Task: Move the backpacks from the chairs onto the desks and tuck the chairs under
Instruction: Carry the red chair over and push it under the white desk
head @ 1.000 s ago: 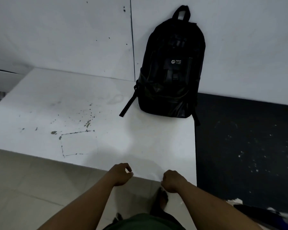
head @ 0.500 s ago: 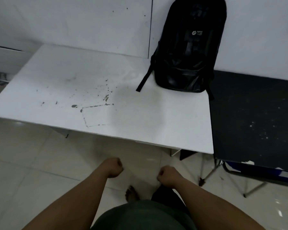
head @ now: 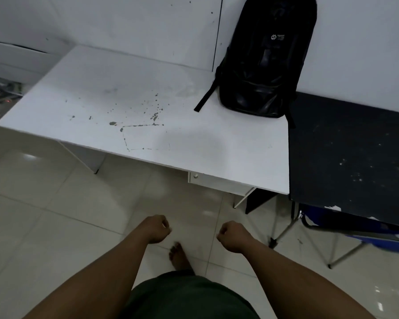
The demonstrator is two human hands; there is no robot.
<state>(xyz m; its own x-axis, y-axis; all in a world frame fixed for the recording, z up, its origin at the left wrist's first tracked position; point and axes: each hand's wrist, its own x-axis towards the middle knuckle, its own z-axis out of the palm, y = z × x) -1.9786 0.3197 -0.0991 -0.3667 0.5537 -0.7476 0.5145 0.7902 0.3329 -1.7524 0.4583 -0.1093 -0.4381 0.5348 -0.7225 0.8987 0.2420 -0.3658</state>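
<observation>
A black backpack point(head: 265, 63) stands upright on the far right corner of the white desk point(head: 129, 104), leaning against the wall. My left hand point(head: 156, 229) and my right hand point(head: 232, 234) are held out over the tiled floor in front of the desk, both with fingers curled into fists and holding nothing. A blue chair point(head: 355, 236) with metal legs sits partly under the black desk point(head: 350, 153) at the right.
The white desk has a small drawer point(head: 219, 180) under its right front. Dark stains mark its top. Clutter lies on the floor at the far left point(head: 2, 88). My bare foot point(head: 179, 256) stands on the tiles between my arms.
I have stepped back from the white desk; its front edge is now farther from my hands. Both hands stay clenched and have drawn back with me.
</observation>
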